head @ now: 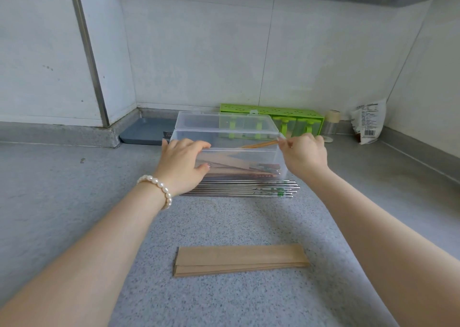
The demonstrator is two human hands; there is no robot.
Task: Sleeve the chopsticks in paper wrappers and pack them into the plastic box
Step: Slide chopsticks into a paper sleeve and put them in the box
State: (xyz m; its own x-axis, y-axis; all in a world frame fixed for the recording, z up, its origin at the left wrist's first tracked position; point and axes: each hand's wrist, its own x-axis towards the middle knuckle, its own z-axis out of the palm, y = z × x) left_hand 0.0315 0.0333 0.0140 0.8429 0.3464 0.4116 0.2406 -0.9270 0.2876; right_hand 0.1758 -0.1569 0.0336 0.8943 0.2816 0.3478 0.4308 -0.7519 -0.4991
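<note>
A clear plastic box (239,153) stands on the grey counter with its lid up at the back. Inside lie several brown paper-sleeved chopsticks (236,165). My left hand (183,163) grips the box's front left corner, fingers over the rim and thumb on the front wall. My right hand (305,152) pinches the end of one sleeved chopstick (260,144) that slants over the box's right end. Several bare metal chopsticks (245,188) lie in a row just in front of the box. A stack of flat brown paper wrappers (240,259) lies nearer to me.
Against the back wall stand a green holder (273,114), a small clear jar (331,125) and a white packet (369,120). A blue-grey tray (144,131) sits in the left corner beside a raised ledge (57,132).
</note>
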